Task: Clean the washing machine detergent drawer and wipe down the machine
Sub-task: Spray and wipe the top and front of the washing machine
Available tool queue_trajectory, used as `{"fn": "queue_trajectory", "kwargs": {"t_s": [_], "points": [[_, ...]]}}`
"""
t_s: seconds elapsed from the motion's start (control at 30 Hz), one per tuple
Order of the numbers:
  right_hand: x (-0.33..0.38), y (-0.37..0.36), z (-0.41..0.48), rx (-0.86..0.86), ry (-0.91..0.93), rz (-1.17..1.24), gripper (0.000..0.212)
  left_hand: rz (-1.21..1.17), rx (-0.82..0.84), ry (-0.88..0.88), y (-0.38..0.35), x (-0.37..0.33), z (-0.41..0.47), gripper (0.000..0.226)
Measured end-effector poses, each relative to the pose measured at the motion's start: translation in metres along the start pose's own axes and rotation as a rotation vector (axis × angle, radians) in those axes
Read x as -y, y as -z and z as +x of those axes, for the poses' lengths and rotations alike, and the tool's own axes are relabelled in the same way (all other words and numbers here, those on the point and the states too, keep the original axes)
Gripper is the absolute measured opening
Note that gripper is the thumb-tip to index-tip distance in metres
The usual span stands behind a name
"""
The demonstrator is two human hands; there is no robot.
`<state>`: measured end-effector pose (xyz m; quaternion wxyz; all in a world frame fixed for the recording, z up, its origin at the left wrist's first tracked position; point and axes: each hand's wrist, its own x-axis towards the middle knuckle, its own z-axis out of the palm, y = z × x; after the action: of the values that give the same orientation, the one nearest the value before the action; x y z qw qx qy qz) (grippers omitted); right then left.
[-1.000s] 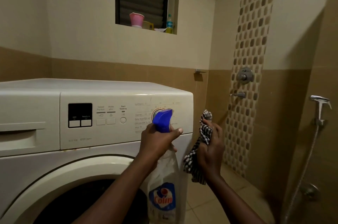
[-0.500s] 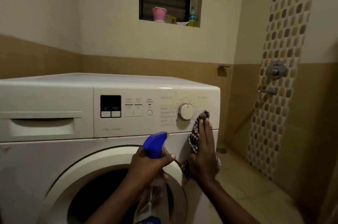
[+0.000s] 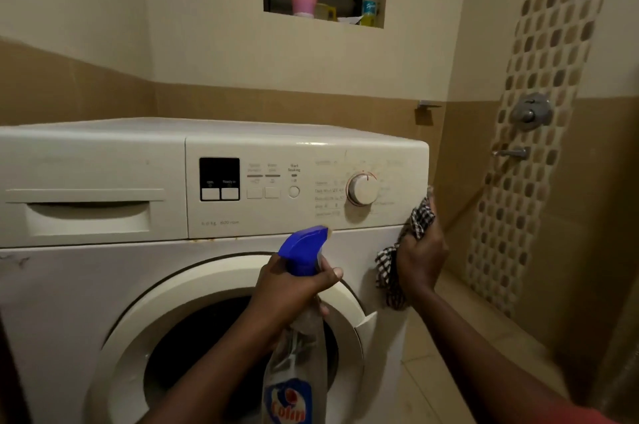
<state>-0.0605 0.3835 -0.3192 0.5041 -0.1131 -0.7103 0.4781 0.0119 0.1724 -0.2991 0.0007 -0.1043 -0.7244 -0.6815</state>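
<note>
A white front-loading washing machine (image 3: 103, 285) fills the left and middle of the view. Its detergent drawer (image 3: 86, 216) at the top left is closed. My left hand (image 3: 287, 292) grips the neck of a clear spray bottle (image 3: 304, 250) with a blue trigger head, held in front of the round door (image 3: 345, 302). At the front right edge of the machine, just right of the program dial (image 3: 362, 189), my right hand (image 3: 420, 257) presses a black-and-white checked cloth (image 3: 420, 219) against the panel. Its fingers point upward.
A window ledge above holds a pink cup (image 3: 303, 0) and a small bottle (image 3: 368, 6). To the right are a wall-mounted shower valve (image 3: 530, 112), a tap (image 3: 511, 153) on a mosaic tile strip, and tiled floor (image 3: 449, 337) beside the machine.
My right hand has slid the cloth rightward to the machine's front right edge. The spray bottle came down from the dial to door height. The camera has shifted left.
</note>
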Motion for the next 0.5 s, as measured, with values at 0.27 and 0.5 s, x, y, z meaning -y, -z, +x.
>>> {"fn": "queue_trajectory", "kwargs": {"t_s": [0.27,0.5], "points": [[-0.027,0.053,0.016,-0.015,-0.452,-0.042,0.033,0.015,0.210,0.016,-0.053,0.001,0.012,0.017],[0.002,0.110,0.058,0.098,-0.609,-0.120,0.023,0.004,0.286,0.053,-0.111,-0.041,0.018,0.032]]}}
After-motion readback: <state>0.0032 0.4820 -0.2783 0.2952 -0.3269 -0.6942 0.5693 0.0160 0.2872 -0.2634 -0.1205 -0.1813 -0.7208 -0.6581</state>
